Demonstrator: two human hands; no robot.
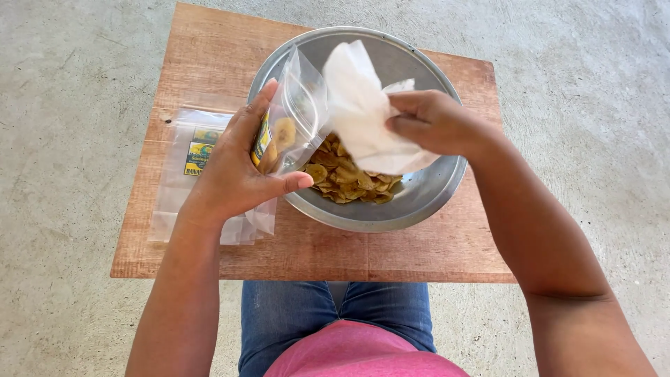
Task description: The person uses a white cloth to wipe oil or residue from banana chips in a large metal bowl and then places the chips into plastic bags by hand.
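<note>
Chips (347, 178) go in cleanly if our left hand (234, 164) grips the pouch (296, 115) mouth wide over the bowl (419, 202) while right-hand (433, 122) fingers pinch the white scoop (359, 112) level.

A clear zip pouch (289, 119) with a yellow label, tilted, mouth open over the metal bowl (419, 199), holds 1 chip; a crumpled white bag (363, 115) touches its mouth.

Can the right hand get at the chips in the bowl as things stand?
Probably yes: the right hand hovers just above the chips in the metal bowl, nothing between, though it already grips a white sheet.
</note>
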